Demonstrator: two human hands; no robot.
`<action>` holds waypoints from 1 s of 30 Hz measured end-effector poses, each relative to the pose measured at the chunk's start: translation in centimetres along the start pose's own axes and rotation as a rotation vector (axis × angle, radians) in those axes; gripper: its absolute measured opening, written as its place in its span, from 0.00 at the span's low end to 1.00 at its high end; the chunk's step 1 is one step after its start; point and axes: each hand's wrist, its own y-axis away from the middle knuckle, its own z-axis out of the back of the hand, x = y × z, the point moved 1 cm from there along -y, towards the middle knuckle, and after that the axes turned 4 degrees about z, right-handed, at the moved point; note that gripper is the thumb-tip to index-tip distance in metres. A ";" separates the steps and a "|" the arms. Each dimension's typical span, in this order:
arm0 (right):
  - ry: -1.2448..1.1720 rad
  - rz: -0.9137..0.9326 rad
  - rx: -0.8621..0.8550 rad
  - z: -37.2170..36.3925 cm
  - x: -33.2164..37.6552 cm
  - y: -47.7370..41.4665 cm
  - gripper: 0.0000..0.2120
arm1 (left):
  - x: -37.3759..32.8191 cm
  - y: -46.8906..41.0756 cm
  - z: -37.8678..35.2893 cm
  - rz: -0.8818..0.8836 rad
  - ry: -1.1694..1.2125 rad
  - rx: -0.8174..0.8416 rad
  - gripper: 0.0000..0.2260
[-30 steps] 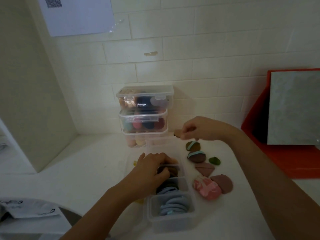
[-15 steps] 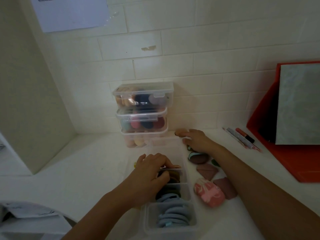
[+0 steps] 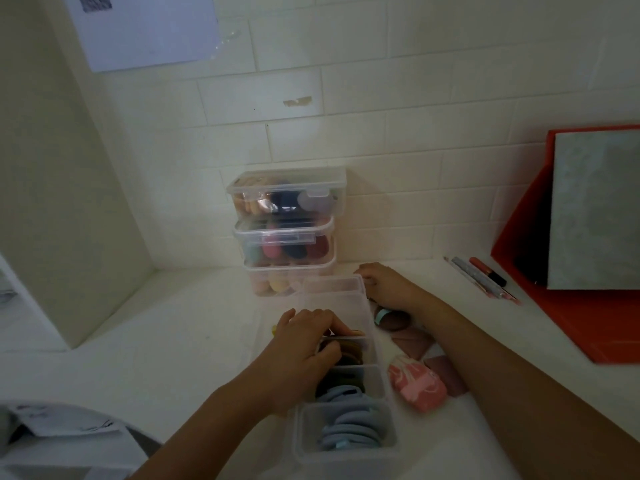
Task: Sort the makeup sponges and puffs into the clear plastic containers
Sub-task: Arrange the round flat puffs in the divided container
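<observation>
At the far left a white paper sheet [image 3: 145, 29] is hanging on the tiled wall, and at the near left some crumpled white papers [image 3: 62, 434] are lying on the white counter [image 3: 173, 341]. Moving right, we are seeing a stack of clear containers [image 3: 287, 230] standing against the wall, each one holding coloured sponges. Just in front of the stack, a long divided container [image 3: 334, 299] is lying open, running from far to near. Our left hand [image 3: 304, 351] is reaching into it from the left. Its fingers are bending close together over a divider and touching the brown puffs [image 3: 353, 353] in a middle compartment, but we cannot tell if they are really pinching one. The nearer compartments are holding dark puffs [image 3: 341, 381] and blue puffs [image 3: 349, 431], all standing on edge. Our right hand [image 3: 388, 289] is resting at the far right corner of this container with its fingers curled, and we cannot tell whether it is holding anything. Just right of the container, loose pieces are lying on the counter: a brown puff with a teal strap [image 3: 393, 318] under the right wrist, a mauve wedge sponge [image 3: 408, 341], a pink marbled sponge [image 3: 417, 386] and a mauve puff [image 3: 446, 374] beside it. Farther right, some pens [image 3: 485, 275] are lying near the wall. At the far right a grey board [image 3: 595, 216] is leaning in a red tray [image 3: 571, 323].
</observation>
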 end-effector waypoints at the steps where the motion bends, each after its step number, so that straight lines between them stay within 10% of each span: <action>1: 0.010 -0.007 0.020 -0.1 0.0 0.1 0.09 | 0.0 0.0 0.0 -0.001 0.003 -0.004 0.06; 16: -0.256 -0.073 -0.343 4.9 3.0 0.8 0.12 | 0.1 -0.1 -0.2 0.002 -0.017 0.005 0.16; 30: 0.389 0.132 0.171 5.1 12.6 5.5 0.05 | 0.8 0.0 -0.5 0.120 0.135 -0.095 0.07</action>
